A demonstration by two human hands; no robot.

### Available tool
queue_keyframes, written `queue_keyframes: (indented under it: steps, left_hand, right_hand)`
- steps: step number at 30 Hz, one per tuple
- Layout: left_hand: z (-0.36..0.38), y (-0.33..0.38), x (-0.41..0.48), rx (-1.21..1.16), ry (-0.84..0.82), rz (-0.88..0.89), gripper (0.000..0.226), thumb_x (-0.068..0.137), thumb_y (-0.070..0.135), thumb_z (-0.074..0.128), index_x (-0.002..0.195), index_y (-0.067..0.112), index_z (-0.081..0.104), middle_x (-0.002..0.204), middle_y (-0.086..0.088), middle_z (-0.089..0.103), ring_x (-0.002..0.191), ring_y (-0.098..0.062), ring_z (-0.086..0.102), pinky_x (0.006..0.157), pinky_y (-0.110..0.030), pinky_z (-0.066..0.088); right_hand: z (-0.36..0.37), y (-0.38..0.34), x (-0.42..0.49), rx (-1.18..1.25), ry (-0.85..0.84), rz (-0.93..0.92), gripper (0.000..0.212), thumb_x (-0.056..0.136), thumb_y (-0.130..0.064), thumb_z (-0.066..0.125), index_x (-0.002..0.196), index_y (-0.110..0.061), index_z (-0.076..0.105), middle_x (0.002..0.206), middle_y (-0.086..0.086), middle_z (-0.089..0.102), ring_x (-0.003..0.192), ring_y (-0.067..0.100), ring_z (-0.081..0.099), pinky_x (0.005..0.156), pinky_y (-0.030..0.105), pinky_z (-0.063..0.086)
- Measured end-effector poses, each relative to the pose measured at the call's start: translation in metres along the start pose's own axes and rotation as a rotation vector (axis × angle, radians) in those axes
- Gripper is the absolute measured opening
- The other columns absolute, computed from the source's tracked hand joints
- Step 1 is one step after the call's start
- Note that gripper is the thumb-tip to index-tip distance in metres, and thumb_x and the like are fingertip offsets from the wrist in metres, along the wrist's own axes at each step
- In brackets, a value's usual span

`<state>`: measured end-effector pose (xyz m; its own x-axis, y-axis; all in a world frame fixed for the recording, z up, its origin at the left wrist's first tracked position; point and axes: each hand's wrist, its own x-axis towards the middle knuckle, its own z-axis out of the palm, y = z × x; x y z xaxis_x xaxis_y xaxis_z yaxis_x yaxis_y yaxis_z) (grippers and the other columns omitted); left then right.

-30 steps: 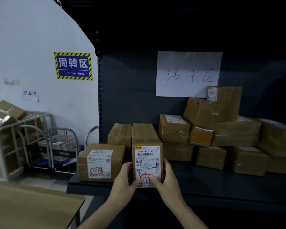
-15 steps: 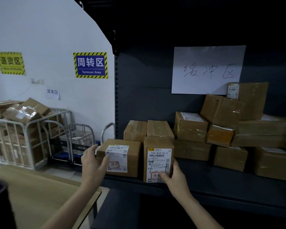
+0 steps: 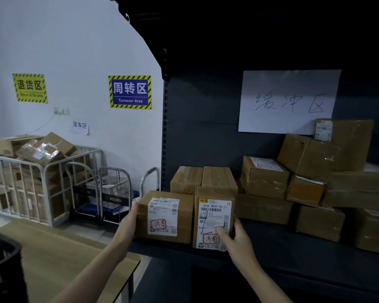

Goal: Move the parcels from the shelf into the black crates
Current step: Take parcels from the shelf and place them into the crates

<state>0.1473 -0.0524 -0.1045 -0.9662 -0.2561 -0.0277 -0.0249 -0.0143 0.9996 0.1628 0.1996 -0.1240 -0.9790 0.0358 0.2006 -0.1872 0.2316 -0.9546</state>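
Observation:
Two brown labelled parcels stand side by side at the front left of the dark shelf. My left hand presses flat against the left side of the wider parcel. My right hand grips the lower right corner of the narrow upright parcel, thumb on its white label. Several more cardboard parcels are piled behind and to the right on the same shelf. A corner of a black crate shows at the lower left, standing on a wooden table.
A white metal roll cage full of boxes stands by the wall on the left, with folded hand trolleys beside it. A handwritten paper sign hangs on the shelf's back panel. Another shelf board overhangs above.
My left hand left the narrow parcel and moved left onto the side of the wider parcel. My right hand stayed on the narrow parcel. My view turned left, bringing the black crate into sight.

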Motion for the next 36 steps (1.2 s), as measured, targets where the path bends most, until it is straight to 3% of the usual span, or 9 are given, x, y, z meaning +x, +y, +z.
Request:
queue_keyframes:
  steps: [3, 7, 14, 18, 21, 25, 29, 33, 36]
  left_hand:
    - [-0.011, -0.001, -0.001, -0.005, 0.056, 0.068, 0.05, 0.096, 0.051, 0.028, 0.102, 0.017, 0.065, 0.096, -0.009, 0.07, 0.095, -0.028, 0.064, 0.088, -0.045, 0.05]
    - [-0.021, 0.005, -0.011, -0.031, 0.159, 0.206, 0.035, 0.099, 0.038, 0.032, 0.094, 0.021, 0.061, 0.089, -0.006, 0.067, 0.084, -0.021, 0.061, 0.069, -0.029, 0.046]
    - [-0.047, 0.021, -0.029, -0.002, 0.299, 0.284, 0.034, 0.099, 0.038, 0.03, 0.1, 0.012, 0.052, 0.088, -0.01, 0.058, 0.079, -0.02, 0.054, 0.069, -0.031, 0.043]
    - [-0.062, 0.028, -0.042, -0.008, 0.35, 0.304, 0.03, 0.099, 0.038, 0.03, 0.091, 0.02, 0.052, 0.092, -0.012, 0.059, 0.084, -0.024, 0.057, 0.071, -0.033, 0.045]
    - [-0.075, 0.03, -0.053, -0.015, 0.391, 0.305, 0.032, 0.1, 0.04, 0.028, 0.099, 0.019, 0.052, 0.098, -0.013, 0.06, 0.094, -0.027, 0.058, 0.072, -0.03, 0.045]
    - [-0.093, 0.032, -0.072, -0.021, 0.451, 0.301, 0.031, 0.1, 0.04, 0.028, 0.101, 0.018, 0.05, 0.1, -0.013, 0.061, 0.095, -0.026, 0.058, 0.071, -0.028, 0.046]
    - [-0.113, 0.034, -0.09, -0.014, 0.521, 0.285, 0.031, 0.099, 0.041, 0.03, 0.103, 0.019, 0.05, 0.104, -0.017, 0.063, 0.099, -0.032, 0.061, 0.09, -0.049, 0.049]
    - [-0.138, 0.037, -0.103, 0.038, 0.595, 0.317, 0.035, 0.099, 0.036, 0.033, 0.108, 0.007, 0.05, 0.089, -0.01, 0.063, 0.081, -0.022, 0.062, 0.07, -0.031, 0.051]
    - [-0.162, 0.039, -0.112, 0.03, 0.629, 0.336, 0.032, 0.099, 0.031, 0.037, 0.108, 0.004, 0.049, 0.088, -0.01, 0.062, 0.076, -0.018, 0.06, 0.065, -0.028, 0.05]
  right_hand:
    - [-0.001, -0.008, 0.0, 0.061, 0.027, -0.03, 0.026, 0.09, -0.031, 0.058, 0.107, -0.046, 0.047, 0.114, -0.005, 0.06, 0.1, 0.006, 0.061, 0.066, 0.012, 0.05]
    - [0.007, -0.018, 0.003, 0.098, 0.022, -0.094, 0.028, 0.085, -0.044, 0.059, 0.108, -0.054, 0.046, 0.122, -0.001, 0.057, 0.105, 0.012, 0.062, 0.078, 0.024, 0.056]
    - [0.032, -0.048, 0.003, 0.176, -0.074, -0.133, 0.02, 0.093, -0.039, 0.048, 0.112, -0.039, 0.05, 0.104, -0.007, 0.068, 0.092, 0.007, 0.067, 0.066, 0.017, 0.053]
    - [0.045, -0.062, 0.003, 0.215, -0.118, -0.152, 0.023, 0.094, -0.038, 0.045, 0.116, -0.034, 0.051, 0.103, -0.006, 0.067, 0.093, 0.01, 0.066, 0.076, 0.024, 0.054]
    - [0.055, -0.068, 0.003, 0.24, -0.173, -0.156, 0.025, 0.094, -0.038, 0.045, 0.116, -0.031, 0.053, 0.103, -0.005, 0.068, 0.093, 0.012, 0.067, 0.084, 0.032, 0.055]
    - [0.071, -0.075, -0.002, 0.269, -0.258, -0.183, 0.02, 0.095, -0.036, 0.045, 0.112, -0.032, 0.053, 0.104, -0.005, 0.067, 0.093, 0.009, 0.066, 0.074, 0.022, 0.054]
    - [0.091, -0.081, -0.007, 0.298, -0.311, -0.2, 0.017, 0.095, -0.034, 0.046, 0.11, -0.035, 0.054, 0.102, -0.004, 0.067, 0.092, 0.009, 0.065, 0.071, 0.019, 0.053]
    - [0.12, -0.092, -0.011, 0.323, -0.373, -0.221, 0.026, 0.096, -0.029, 0.044, 0.121, -0.026, 0.051, 0.106, -0.001, 0.066, 0.089, 0.006, 0.064, 0.058, 0.011, 0.052]
    - [0.146, -0.099, -0.013, 0.33, -0.413, -0.233, 0.025, 0.097, -0.029, 0.044, 0.121, -0.028, 0.05, 0.105, -0.001, 0.065, 0.086, 0.006, 0.064, 0.055, 0.01, 0.051]
